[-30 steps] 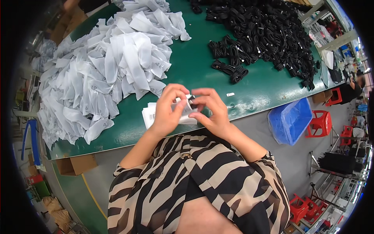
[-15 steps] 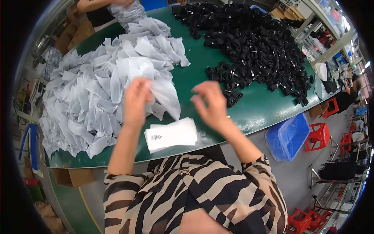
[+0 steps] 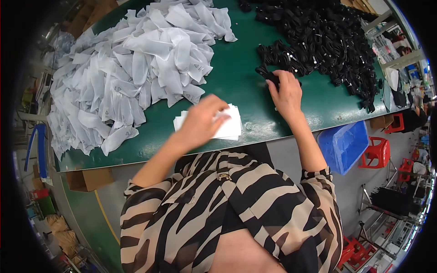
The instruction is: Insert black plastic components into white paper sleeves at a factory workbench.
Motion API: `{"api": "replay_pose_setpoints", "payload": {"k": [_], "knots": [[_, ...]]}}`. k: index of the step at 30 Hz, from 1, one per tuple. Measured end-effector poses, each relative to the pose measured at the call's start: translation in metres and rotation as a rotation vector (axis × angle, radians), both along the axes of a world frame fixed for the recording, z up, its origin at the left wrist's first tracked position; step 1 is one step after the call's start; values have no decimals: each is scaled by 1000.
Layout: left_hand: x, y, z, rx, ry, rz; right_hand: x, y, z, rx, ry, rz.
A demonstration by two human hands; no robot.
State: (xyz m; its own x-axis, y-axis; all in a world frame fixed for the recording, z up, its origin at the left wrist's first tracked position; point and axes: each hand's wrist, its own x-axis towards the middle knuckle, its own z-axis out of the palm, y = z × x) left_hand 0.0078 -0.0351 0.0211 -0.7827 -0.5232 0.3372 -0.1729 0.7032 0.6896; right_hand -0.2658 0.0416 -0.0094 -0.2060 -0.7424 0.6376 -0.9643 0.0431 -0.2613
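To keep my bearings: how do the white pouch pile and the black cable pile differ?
The pouch pile is pale, the cable pile dark. The pouch pile holds slim, creased pouches; the cable pile, looped bundles. The pouch pile lies on the left, the cable pile on the right. Both are loose heaps on the green table.

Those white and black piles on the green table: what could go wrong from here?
The white stack lies near the front edge of the green table, so a bump from the left hand over it might push pieces off.
The right hand is at a coiled black cable close to the tangled-looking cable heap; lifting it could perhaps drag a neighbour along.
The overlapping white packets might slide if knocked.
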Motion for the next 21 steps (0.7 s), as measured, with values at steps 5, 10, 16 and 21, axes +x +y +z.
{"api": "replay_pose_setpoints", "payload": {"k": [5, 10, 16, 21], "knots": [[-18, 29, -38, -150, -15, -8, 44, 40, 10, 67, -419, 93], [-17, 33, -44, -26, 13, 49, 64, 75, 2, 69, -427, 188], [-15, 29, -38, 260, 32, 90, 72, 87, 2, 125, -220, 275], [-15, 30, -33, 272, 113, 49, 65, 80, 0, 193, -289, 468]]}}
